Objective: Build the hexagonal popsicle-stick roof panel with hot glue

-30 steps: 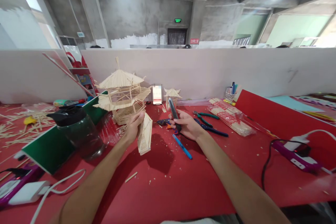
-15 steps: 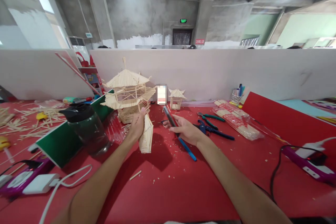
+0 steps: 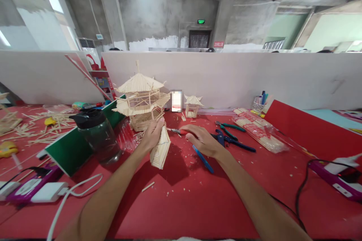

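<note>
My left hand (image 3: pixel 154 133) is closed around a faceted piece made of thin wooden sticks (image 3: pixel 160 148), its slatted side turned up. To the right, my right hand (image 3: pixel 202 139) grips a red-handled tool (image 3: pixel 183 131) whose metal tip points left towards the stick piece. Its exact kind is partly hidden by my fingers. Just below that hand lies a blue, pen-like tool (image 3: pixel 203 159). Behind my left hand stands a large stick-built pavilion (image 3: pixel 140 101) with tiered roofs. A smaller stick pavilion (image 3: pixel 193 106) sits farther back.
A dark water bottle (image 3: pixel 97 135) and a green board (image 3: pixel 70 154) stand left. Right are green-handled pliers (image 3: pixel 230 130), a dark blue tool (image 3: pixel 223 138) and bagged sticks (image 3: pixel 258 130). Power strips (image 3: pixel 336 180) with cables lie at both sides. A white partition (image 3: pixel 226 75) runs behind.
A dark, narrow object at my right hand is no longer visible; the red-handled tool now shows there. My left hand has tilted the stick piece, showing more of its slatted face. The view shifted slightly.
</note>
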The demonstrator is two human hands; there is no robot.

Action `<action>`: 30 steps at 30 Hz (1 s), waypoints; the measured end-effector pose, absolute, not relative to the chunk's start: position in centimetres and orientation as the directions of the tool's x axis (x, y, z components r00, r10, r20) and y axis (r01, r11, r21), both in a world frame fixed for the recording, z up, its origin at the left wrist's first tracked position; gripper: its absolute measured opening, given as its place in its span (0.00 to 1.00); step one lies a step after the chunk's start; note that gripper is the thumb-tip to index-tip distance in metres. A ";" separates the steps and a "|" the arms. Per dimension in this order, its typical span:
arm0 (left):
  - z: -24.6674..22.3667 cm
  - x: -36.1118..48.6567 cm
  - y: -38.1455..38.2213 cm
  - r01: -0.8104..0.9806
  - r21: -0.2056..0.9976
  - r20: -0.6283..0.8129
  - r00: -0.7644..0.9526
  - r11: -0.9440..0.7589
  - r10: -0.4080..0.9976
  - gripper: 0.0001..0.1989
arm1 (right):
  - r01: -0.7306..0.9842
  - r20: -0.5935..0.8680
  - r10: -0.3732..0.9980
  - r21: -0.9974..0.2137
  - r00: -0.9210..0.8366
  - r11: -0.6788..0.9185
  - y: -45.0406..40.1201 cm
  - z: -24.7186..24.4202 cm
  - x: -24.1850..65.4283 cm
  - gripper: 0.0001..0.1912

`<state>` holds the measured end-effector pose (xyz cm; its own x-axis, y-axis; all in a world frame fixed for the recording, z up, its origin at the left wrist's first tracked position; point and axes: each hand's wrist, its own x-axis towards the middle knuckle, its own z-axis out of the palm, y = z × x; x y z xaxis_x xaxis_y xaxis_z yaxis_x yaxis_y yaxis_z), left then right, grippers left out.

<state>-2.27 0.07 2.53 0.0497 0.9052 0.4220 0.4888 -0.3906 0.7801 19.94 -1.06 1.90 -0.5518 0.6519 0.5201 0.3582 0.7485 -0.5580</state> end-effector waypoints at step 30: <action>1.6 -1.9 -0.1 0.464 0.740 0.391 0.293 -0.487 0.873 0.26 | 0.548 0.353 0.587 -0.213 -0.729 0.809 -1.3 2.5 21.1 0.15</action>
